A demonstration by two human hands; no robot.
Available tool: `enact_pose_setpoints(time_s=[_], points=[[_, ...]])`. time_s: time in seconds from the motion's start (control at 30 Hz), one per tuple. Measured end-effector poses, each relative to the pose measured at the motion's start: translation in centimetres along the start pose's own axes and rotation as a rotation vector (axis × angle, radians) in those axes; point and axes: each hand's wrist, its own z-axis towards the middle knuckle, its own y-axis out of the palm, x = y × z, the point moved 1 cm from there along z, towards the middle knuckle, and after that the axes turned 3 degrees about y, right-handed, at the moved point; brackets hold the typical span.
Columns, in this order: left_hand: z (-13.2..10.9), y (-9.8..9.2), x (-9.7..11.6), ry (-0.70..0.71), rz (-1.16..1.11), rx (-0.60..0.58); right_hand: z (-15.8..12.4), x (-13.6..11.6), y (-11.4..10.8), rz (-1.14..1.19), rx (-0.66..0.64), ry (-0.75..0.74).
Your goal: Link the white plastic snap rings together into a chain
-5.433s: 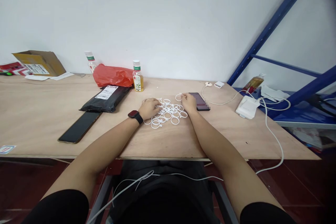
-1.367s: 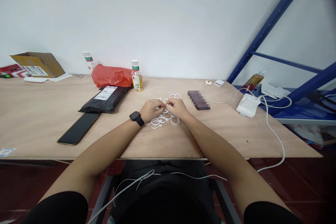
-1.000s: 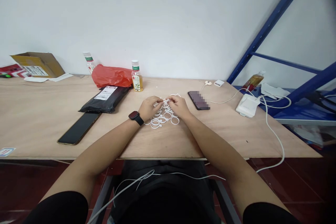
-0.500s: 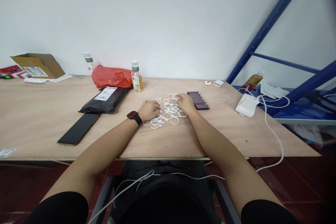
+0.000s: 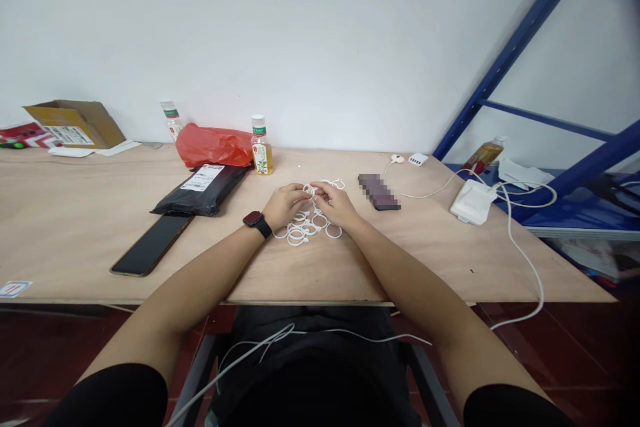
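Head view: 2 bare hands raised over a table, fingertips meeting. Left hand [image 5: 285,205]: thumb and fingers pinched on 1 white ring [image 5: 309,185]; black smartwatch [image 5: 254,219] at the wrist. Right hand [image 5: 336,203]: fingertips pinched on the same item from the other side; whether another is in the grip cannot be told. Loose rings [image 5: 311,229]: white, overlapping in a heap below the hands, a few just beyond the right fingers.

Tabletop [image 5: 310,273]: pale wood, visible grain, 1 printed sticker [image 5: 15,289] near the front edge at far left.

Right of the hands: 1 dark phone [image 5: 380,192], screen partly pixelated; 1 white multi-port block [image 5: 418,159] near the back; 1 white charger [image 5: 470,202] near the right edge, with white cable [image 5: 525,260] hanging over the front.

Left of the hands: 1 upright bottle [image 5: 261,147], yellowish contents; 1 red plastic bag [image 5: 215,145], touching a black parcel [image 5: 200,193] with white label; 1 black phone [image 5: 151,245], face up, at the parcel's near end; 1 more bottle [image 5: 171,117] behind the bag; 1 open cardboard box [image 5: 80,125] by the wall.

Room: plain white wall [image 5: 325,47]; blue metal rack [image 5: 520,47] at right, 1 tilted drink bottle [image 5: 485,155] on its shelf; dark red tiled floor [image 5: 565,360].
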Motion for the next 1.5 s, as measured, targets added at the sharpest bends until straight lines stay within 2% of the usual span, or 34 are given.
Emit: enact_pose_setpoints(time_s=[0.23, 0.4, 0.5, 0.6, 0.7, 0.83, 1.13, 1.3, 1.5], points=[[0.0, -0.3, 0.7, -0.182, -0.097, 0.066, 0.2, 0.6, 0.0, 0.128, 0.079, 0.094], [-0.1, 0.0, 0.7, -0.270, -0.131, 0.013, 0.4, 0.7, 0.0, 0.230, 0.175, 0.159], [-0.1, 0.1, 0.5, -0.300, -0.131, -0.019, 0.4, 0.7, -0.1, 0.223, 0.188, 0.167], [-0.1, 0.0, 0.5, -0.330, -0.197, 0.032, 0.3, 0.8, 0.0, 0.224, 0.142, 0.170], [0.1, -0.1, 0.7, -0.351, -0.269, 0.111, 0.1, 0.6, 0.0, 0.205, 0.040, 0.155], [0.1, -0.3, 0.9, -0.336, -0.306, 0.163, -0.2, -0.1, -0.1, 0.058, -0.055, 0.056], [0.1, -0.6, 1.2, -0.347, -0.326, 0.182, -0.3, -1.9, -0.5, -0.206, -0.183, -0.120], [0.0, -0.8, 1.9, -0.364, -0.288, 0.163, -0.4, -2.2, -0.2, -0.346, -0.216, -0.119], [0.0, -0.9, 2.1, -0.343, -0.251, 0.153, -0.4, -2.2, 0.2, -0.392, -0.221, -0.121]])
